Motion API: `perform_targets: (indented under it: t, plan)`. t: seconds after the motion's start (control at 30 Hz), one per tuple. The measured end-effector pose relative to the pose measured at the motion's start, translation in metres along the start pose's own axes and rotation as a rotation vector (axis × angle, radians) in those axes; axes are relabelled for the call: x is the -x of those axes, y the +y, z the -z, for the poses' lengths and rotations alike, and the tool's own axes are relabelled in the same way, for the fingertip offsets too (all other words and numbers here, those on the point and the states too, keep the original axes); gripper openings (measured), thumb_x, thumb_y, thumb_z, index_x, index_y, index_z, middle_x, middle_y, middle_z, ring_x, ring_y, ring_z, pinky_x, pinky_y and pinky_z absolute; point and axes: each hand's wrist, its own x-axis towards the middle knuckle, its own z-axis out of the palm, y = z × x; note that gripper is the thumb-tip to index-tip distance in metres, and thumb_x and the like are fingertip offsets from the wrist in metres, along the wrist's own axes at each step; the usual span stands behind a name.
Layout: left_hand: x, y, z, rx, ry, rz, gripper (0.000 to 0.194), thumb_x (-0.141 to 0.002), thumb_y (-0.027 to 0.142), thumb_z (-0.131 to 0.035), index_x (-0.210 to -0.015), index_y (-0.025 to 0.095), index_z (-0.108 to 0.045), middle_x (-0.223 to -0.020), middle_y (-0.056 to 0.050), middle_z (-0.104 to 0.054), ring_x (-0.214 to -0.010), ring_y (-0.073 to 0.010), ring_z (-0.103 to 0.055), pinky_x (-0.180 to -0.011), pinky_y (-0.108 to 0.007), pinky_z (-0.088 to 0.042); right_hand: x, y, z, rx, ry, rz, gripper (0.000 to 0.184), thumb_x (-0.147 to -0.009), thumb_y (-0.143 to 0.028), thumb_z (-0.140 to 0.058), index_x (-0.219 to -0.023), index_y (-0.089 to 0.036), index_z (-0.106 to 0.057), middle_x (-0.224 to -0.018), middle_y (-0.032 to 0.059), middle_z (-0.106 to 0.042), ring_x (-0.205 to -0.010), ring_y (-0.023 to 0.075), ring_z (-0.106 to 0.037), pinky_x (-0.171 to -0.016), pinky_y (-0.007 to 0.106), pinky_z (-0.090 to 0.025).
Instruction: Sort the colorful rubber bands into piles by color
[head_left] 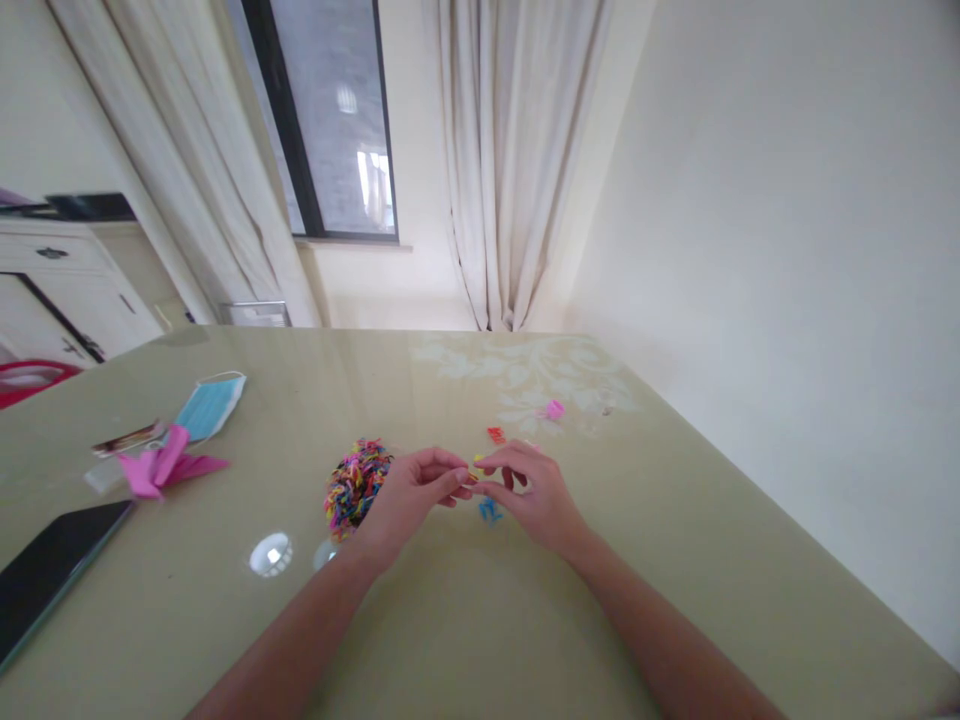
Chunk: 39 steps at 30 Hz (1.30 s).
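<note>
My left hand (420, 495) and my right hand (536, 495) meet above the table, fingertips pinched close together. Between them is a small red and yellow bit that looks like thin rubber bands (472, 479); its exact shape is too small to make out. Partly behind my left hand lies a tangled pile of multicoloured rubber bands (354, 490). Beside my right hand are a few blue bands (490, 511) and a little red cluster (496, 435). A yellow bit (478, 459) shows just behind the fingertips. Farther off to the right sits a pink cluster (554, 410).
On the left of the table (450, 640) lie a pink folded-paper bird (166, 465), a blue face mask (211, 406), a flat printed packet (127, 438) and a dark phone or tablet (52, 565). A clear round disc (270, 554) rests nearer. A wall (787, 250) borders the right side.
</note>
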Motion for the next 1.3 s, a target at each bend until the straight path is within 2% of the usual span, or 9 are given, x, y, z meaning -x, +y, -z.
perform_targets:
  t: [0.23,0.3,0.4,0.47,0.53,0.73,0.93,1.13,1.3]
  plan:
    - [-0.005,-0.002,0.007,-0.181,-0.003,-0.056,0.041,-0.086,0.055,-0.071,-0.104,0.018,-0.075,-0.096,-0.009,-0.082,-0.083,-0.0226,-0.076,-0.075,-0.033,-0.057,0.000,-0.004,0.004,-0.064,0.093,0.015,0.015,-0.096,-0.036,-0.075,-0.094,-0.024,-0.085,-0.082,0.0048,-0.077,-0.067,0.0152,-0.062,-0.062,0.028,-0.048]
    - [-0.008,-0.001,0.019,-0.429,0.085,-0.118,0.038,-0.092,0.051,-0.064,-0.107,0.019,-0.075,-0.099,-0.009,-0.081,-0.087,-0.0247,-0.075,-0.079,-0.037,-0.056,-0.002,-0.007,0.011,-0.109,0.180,-0.034,0.010,-0.092,-0.033,-0.079,-0.092,-0.025,-0.086,-0.080,0.0044,-0.077,-0.067,0.0156,-0.063,-0.060,0.028,-0.047]
    - [-0.010,-0.004,0.042,-1.061,0.289,-0.210,0.025,-0.096,0.033,-0.059,-0.109,0.019,-0.076,-0.114,-0.012,-0.078,-0.107,-0.0304,-0.070,-0.097,-0.046,-0.050,-0.005,-0.014,0.021,-0.162,0.293,-0.057,0.004,-0.088,-0.028,-0.082,-0.089,-0.027,-0.087,-0.074,0.0024,-0.073,-0.065,0.0150,-0.060,-0.058,0.027,-0.045]
    - [-0.010,-0.007,0.055,-1.363,0.334,-0.177,0.026,-0.096,0.026,-0.057,-0.112,0.019,-0.077,-0.121,-0.014,-0.075,-0.118,-0.0350,-0.065,-0.101,-0.050,-0.047,-0.005,-0.019,0.025,-0.177,0.329,-0.049,0.005,-0.087,-0.026,-0.083,-0.088,-0.028,-0.087,-0.071,0.0011,-0.071,-0.063,0.0143,-0.058,-0.058,0.027,-0.045]
    - [-0.011,-0.011,0.062,-1.506,0.325,-0.116,0.028,-0.098,0.026,-0.053,-0.111,0.020,-0.078,-0.121,-0.014,-0.074,-0.119,-0.0360,-0.063,-0.099,-0.051,-0.047,-0.006,-0.022,0.026,-0.190,0.346,-0.041,0.006,-0.086,-0.025,-0.083,-0.088,-0.029,-0.087,-0.070,0.0005,-0.070,-0.062,0.0138,-0.057,-0.057,0.026,-0.044]
    - [-0.013,-0.011,0.061,-1.572,0.294,-0.068,0.028,-0.100,0.026,-0.050,-0.104,0.022,-0.078,-0.116,-0.011,-0.075,-0.115,-0.0327,-0.065,-0.096,-0.046,-0.046,-0.006,-0.020,0.024,-0.198,0.350,-0.042,0.006,-0.085,-0.025,-0.082,-0.082,-0.027,-0.086,-0.068,0.0005,-0.070,-0.060,0.0139,-0.057,-0.056,0.026,-0.044]
    - [-0.013,-0.007,0.060,-1.550,0.347,-0.105,0.028,-0.099,0.028,-0.050,-0.099,0.024,-0.078,-0.113,-0.008,-0.076,-0.113,-0.0312,-0.064,-0.096,-0.044,-0.046,-0.006,-0.008,0.023,-0.089,0.309,-0.080,0.008,-0.089,-0.031,-0.080,-0.086,-0.025,-0.085,-0.070,0.0017,-0.071,-0.062,0.0153,-0.058,-0.058,0.027,-0.045]
    - [-0.015,-0.006,0.062,-1.418,0.424,-0.132,0.029,-0.098,0.032,-0.051,-0.097,0.025,-0.079,-0.114,-0.007,-0.076,-0.110,-0.0306,-0.065,-0.094,-0.043,-0.049,-0.003,0.025,0.011,0.261,0.122,-0.148,0.021,-0.098,-0.035,-0.067,-0.096,-0.023,-0.085,-0.078,0.0044,-0.074,-0.061,0.0153,-0.060,-0.060,0.028,-0.047]
    - [-0.018,-0.006,0.065,-1.287,0.445,-0.195,0.026,-0.096,0.030,-0.053,-0.097,0.023,-0.078,-0.109,-0.008,-0.077,-0.107,-0.0290,-0.068,-0.096,-0.040,-0.050,0.000,0.043,-0.001,0.644,-0.058,-0.029,0.025,-0.103,-0.026,-0.060,-0.100,-0.025,-0.084,-0.092,0.0071,-0.079,-0.081,0.0207,-0.070,-0.078,0.033,-0.052]
